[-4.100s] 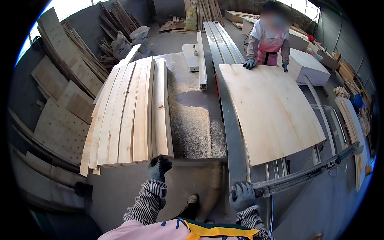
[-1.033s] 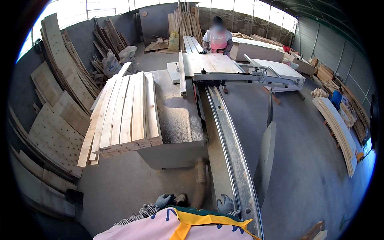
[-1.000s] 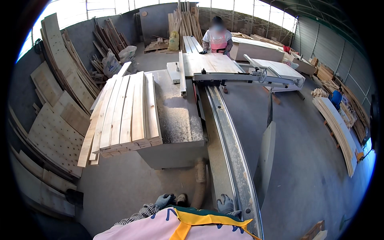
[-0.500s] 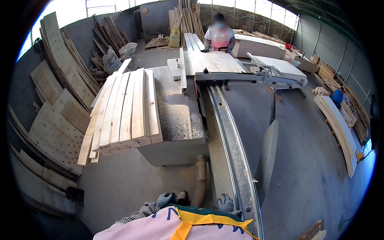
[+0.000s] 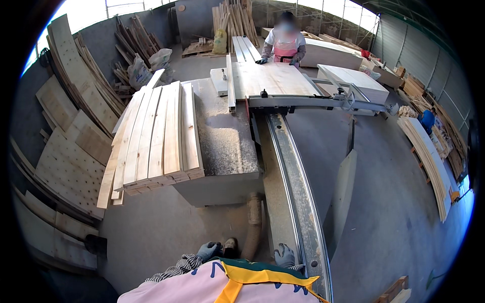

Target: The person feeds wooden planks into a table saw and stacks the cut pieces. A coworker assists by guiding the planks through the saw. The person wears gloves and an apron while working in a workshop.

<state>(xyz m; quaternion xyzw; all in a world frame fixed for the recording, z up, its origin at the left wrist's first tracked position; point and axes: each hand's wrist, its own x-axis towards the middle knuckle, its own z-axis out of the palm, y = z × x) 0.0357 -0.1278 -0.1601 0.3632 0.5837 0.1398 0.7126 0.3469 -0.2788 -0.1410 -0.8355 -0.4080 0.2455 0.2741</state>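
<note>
Wide pale wooden panel [image 5: 275, 81] lies flat at the far end of the saw, well apart from the hands of my wearer; its near edge runs behind the grey crossbar [image 5: 308, 101], so I can't make out how they meet. A long metal rail [image 5: 298, 177] comes from there toward the wearer, its near end cut off by the clothing. Right hand [image 5: 284, 255], gloved, just beside the rail: fingers loosely parted, released as far as I can see; whether it touches the rail, I can't tell. Left hand [image 5: 208, 250], gloved, fingers bent, near a shoe [image 5: 230, 246]; palm turned out of my sight, so I can't say if it grasps anything. Both forearms largely hidden by the pink-and-yellow garment [image 5: 237, 275]. Ribbed hose [image 5: 253, 222] drops between them, lower end covered. Left of the rail, the sawdust-strewn worktop [image 5: 217, 121] carries stacked boards [image 5: 151, 131], which overhang its near edge. Beyond the panel stands a co-worker [image 5: 285, 45], one gloved hand [image 5: 262, 61] at its far edge, legs mostly hidden.
</note>
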